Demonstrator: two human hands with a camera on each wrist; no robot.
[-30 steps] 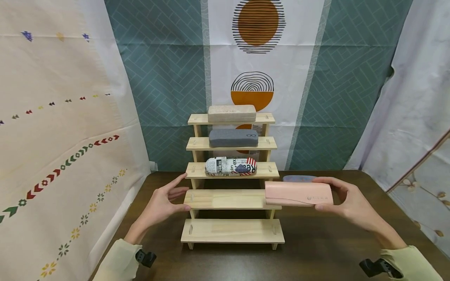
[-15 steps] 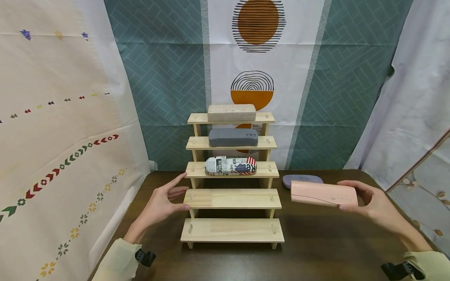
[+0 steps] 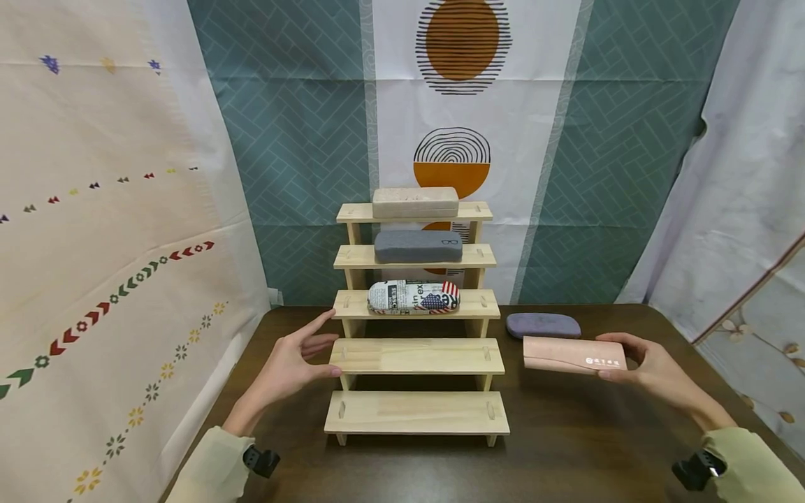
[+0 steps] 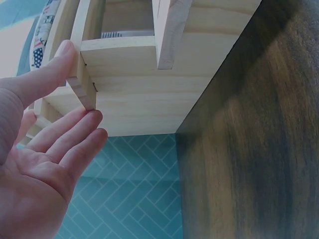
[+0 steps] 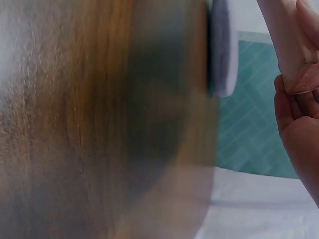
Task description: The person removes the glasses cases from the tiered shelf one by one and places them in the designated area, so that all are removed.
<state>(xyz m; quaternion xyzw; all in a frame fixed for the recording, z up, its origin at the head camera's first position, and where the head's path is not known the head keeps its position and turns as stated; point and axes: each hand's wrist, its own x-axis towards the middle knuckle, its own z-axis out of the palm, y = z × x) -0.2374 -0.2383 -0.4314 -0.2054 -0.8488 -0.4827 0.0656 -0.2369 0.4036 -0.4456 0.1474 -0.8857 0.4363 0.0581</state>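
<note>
My right hand grips the right end of a pink glasses case, held level at the right of a stepped wooden shelf. In the right wrist view, the pink case shows between thumb and fingers at the right edge. My left hand is at the shelf's left side. In the left wrist view, the thumb and fingers of that hand pinch the end of a step board. Just behind the pink case, a purple-grey glasses case lies on the table.
On the upper steps sit a beige case, a dark grey case and a newsprint-and-flag patterned case, one per step. The two lower steps are bare wood. Patterned cloths hang behind and beside the dark wooden table.
My right hand has carried the pink case rightward from the second-lowest step's right end, then a little lower, uncovering the purple-grey case. The left hand has stayed in place.
</note>
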